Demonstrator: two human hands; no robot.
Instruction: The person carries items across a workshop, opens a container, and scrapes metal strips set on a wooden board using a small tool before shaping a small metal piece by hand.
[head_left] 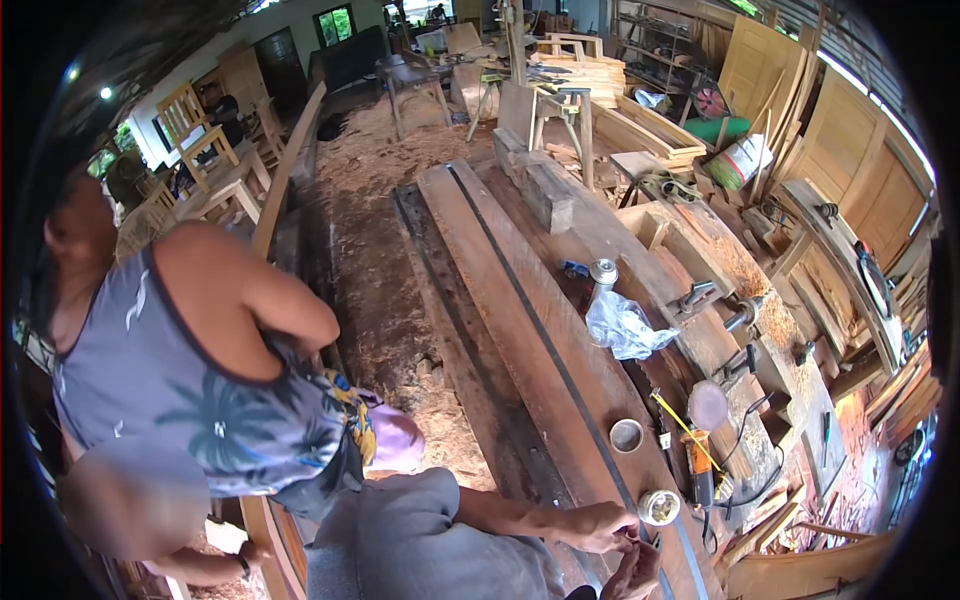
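My left hand (595,526) reaches in from a grey sleeve at the bottom of the view, its fingers pinched together. Just below it, my right hand (634,575) meets its fingertips, also closed. What they pinch is too small to make out. Close by on the wooden planks stands a small open tin (659,507) with pale yellowish contents. Farther along is a round shallow container (627,436). Both hands are over the long brown plank (530,290), which has a dark strip running along it.
An orange power tool (700,465) with a cord lies right of the tins. Beyond are a plastic bag (625,325), a metal can (603,272) and clamps (697,294). A person in a tank top (200,370) stands left; another person's hand (255,558) shows below.
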